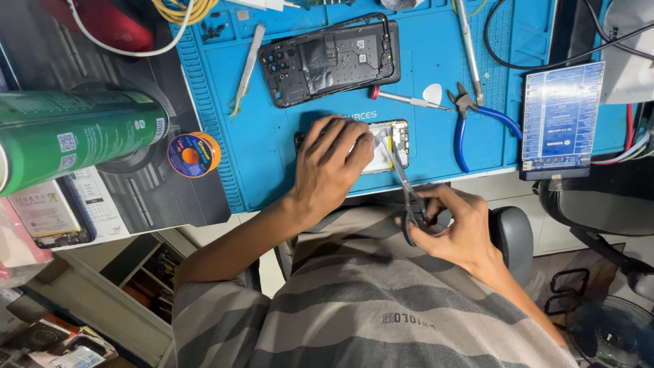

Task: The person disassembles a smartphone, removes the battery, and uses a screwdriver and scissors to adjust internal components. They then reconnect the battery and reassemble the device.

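We see the blue mat [286, 157] brightly and evenly lit from above, with faint glare; left of it the green can [75, 136] looms soft and stretched; below it the floor falls dim; shadows stay short.

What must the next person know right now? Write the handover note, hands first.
Left hand: lies flat over the opened phone, pinning it to the blue mat.
Right hand: grips the scissors, whose tips are at the phone's right end.
Things: the black back frame lies apart, further up the mat. The screwdriver, white pick, pliers and tweezers lie loose around it.
Done: the phone is open and the frame is off.
Left: the frame is not yet back on, and the scissors are at the phone.
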